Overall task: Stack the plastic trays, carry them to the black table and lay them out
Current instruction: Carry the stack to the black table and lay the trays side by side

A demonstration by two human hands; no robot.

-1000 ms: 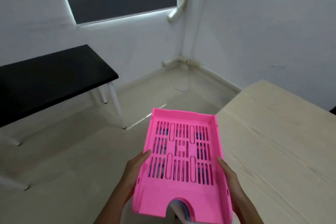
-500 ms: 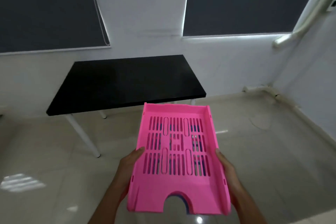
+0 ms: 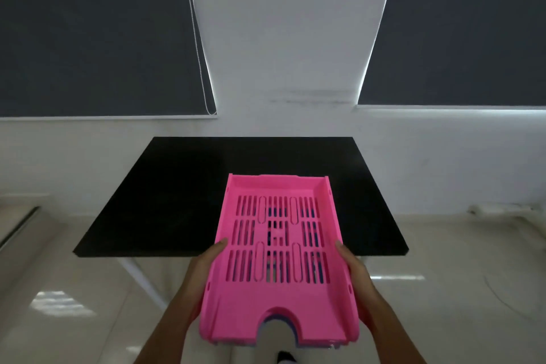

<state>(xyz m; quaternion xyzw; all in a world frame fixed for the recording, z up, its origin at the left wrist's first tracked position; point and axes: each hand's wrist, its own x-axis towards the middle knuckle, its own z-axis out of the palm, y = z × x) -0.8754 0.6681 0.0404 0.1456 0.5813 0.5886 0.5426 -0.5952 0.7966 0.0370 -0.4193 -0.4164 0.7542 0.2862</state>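
Since a second ago the view has swung round, so the black rectangular table (image 3: 177,201) now lies square ahead instead of off to the left. The stack of slotted plastic trays, pink on top (image 3: 277,260), is carried in the air, its far end over the table's near edge, long axis pointing straight across toward the far edge. The left hand (image 3: 204,272) and right hand (image 3: 356,275) each clasp one long side, equally near the table.

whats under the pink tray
A purple-blue tray edge peeks through the pink tray's front notch and slots. How many trays lie beneath is hidden.
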